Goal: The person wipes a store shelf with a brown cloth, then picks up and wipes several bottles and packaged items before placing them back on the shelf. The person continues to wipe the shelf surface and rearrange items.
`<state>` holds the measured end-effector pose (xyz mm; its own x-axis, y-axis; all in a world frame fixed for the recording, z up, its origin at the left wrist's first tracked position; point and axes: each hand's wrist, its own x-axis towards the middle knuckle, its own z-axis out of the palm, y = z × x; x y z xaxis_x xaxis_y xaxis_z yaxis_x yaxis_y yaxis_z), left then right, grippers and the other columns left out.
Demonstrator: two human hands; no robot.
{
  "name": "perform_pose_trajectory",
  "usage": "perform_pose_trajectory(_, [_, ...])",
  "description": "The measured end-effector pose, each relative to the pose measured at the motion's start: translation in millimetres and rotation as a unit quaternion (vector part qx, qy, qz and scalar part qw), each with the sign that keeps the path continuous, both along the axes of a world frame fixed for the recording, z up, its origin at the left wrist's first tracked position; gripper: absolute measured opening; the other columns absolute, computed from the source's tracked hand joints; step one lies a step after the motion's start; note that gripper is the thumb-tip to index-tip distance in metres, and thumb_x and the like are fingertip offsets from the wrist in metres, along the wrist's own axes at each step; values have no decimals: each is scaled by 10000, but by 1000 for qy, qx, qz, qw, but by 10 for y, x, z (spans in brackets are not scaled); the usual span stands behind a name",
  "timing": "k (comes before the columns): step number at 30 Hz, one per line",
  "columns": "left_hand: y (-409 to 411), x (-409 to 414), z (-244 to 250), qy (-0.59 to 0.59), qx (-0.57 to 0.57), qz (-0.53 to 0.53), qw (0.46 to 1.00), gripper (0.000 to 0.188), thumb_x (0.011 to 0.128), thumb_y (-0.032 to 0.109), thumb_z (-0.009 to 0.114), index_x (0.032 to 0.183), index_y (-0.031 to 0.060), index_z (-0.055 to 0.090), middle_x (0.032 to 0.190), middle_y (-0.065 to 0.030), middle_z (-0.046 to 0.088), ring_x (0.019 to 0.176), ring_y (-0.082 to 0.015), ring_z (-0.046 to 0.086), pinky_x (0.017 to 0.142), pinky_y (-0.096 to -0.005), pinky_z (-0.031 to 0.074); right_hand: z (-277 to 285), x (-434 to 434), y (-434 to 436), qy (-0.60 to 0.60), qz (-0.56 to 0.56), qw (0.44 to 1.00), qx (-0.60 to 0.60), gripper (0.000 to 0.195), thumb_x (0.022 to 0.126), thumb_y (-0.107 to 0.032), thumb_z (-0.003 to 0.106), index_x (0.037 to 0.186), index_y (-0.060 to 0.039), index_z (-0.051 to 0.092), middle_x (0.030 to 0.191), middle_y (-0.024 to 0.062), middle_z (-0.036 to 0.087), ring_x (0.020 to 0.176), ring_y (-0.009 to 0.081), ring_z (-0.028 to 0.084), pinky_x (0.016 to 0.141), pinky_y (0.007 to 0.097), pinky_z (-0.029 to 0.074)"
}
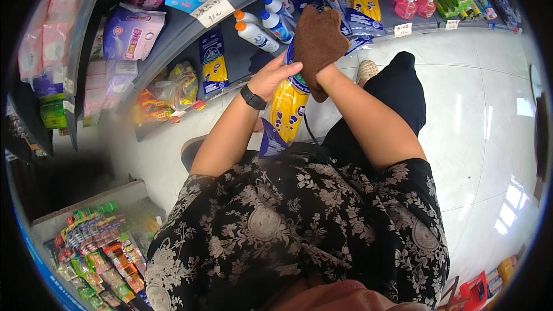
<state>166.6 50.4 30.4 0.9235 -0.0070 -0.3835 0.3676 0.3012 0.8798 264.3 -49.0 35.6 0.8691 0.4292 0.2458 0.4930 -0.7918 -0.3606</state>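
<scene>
My left hand is shut on a blue-and-yellow plastic pack of yellow rubber gloves, held upright in front of my body. A brown cloth covers the fingers of my right hand and lies against the upper part of the pack; only the wrist and heel of that hand show. More glove packs lie on the shelf beyond the cloth, and a single glove pack lies on the shelf to the left.
White bottles with orange or blue caps and pink pump bottles stand on the low shelf. Its curved edge runs ahead of me. Wrapped pads sit at upper left, small snack packets at lower left. Tiled floor extends right.
</scene>
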Motion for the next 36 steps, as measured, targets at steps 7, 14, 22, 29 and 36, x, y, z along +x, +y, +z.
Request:
perform_pose_trajectory(7, [332,30,355,-70,-43,-115,990,469,799,48,611,1247,-14,485,1104,-111,613,1011,-201,592,919,-338,443,-714,680,61,101,210,947,219,730,483,-262,800,1077,2,468,980,188,509,994,354,501,895,367,408])
perform_pose_trajectory(14, [575,206,741,-91,131,-220,962,661,751,111,715,1309,-29,389,1217,-99,533,1092,-153,517,955,-302,402,-473,651,-44,-41,180,959,214,573,656,-244,704,1146,-28,498,1078,195,551,1030,362,519,886,385,411])
perform_pose_trajectory(22, [460,85,358,-87,267,-54,958,322,935,192,505,1207,20,505,1127,-53,581,1013,-119,531,883,-291,440,86,279,-202,-13,82,990,116,513,628,-133,695,1108,-67,527,1123,159,532,1062,310,514,870,361,435])
perform_pose_trajectory(29, [281,133,-24,-201,611,-146,752,245,849,162,527,1042,23,588,973,-195,624,878,-363,592,751,-381,477,-499,-6,250,-227,248,911,237,578,544,-224,737,1081,-73,584,1048,151,597,1032,288,536,748,425,507])
perform_pose_trajectory(36, [306,-109,270,-103,436,-107,888,189,864,121,536,983,-18,582,850,-166,640,743,-268,601,721,-342,465,-153,287,13,62,315,947,33,719,301,-279,768,960,-33,618,835,159,660,816,341,646,715,401,516])
